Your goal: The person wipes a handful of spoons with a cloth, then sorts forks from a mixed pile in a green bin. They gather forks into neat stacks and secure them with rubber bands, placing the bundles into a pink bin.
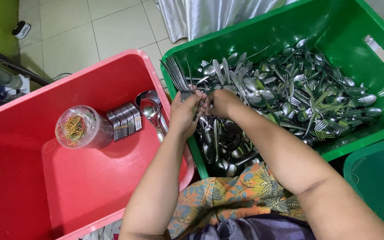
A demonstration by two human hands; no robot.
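My left hand [184, 114] grips a fanned bundle of metal forks [176, 75] over the near left corner of the green crate [330, 22]. My right hand [221, 103] is right beside it, fingers pinched at the same bundle's handles. The crate holds a heap of loose steel spoons and forks [290, 93]. To the left, in the red crate [90, 186], lie a bundled stack of spoons [124, 120] and a few loose spoons [151, 109].
A clear plastic jar of coloured rubber bands [78, 126] lies on its side in the red crate. Another green container [378, 178] sits at the lower right. White cloth [210, 15] hangs behind the crates, over a tiled floor [81, 31].
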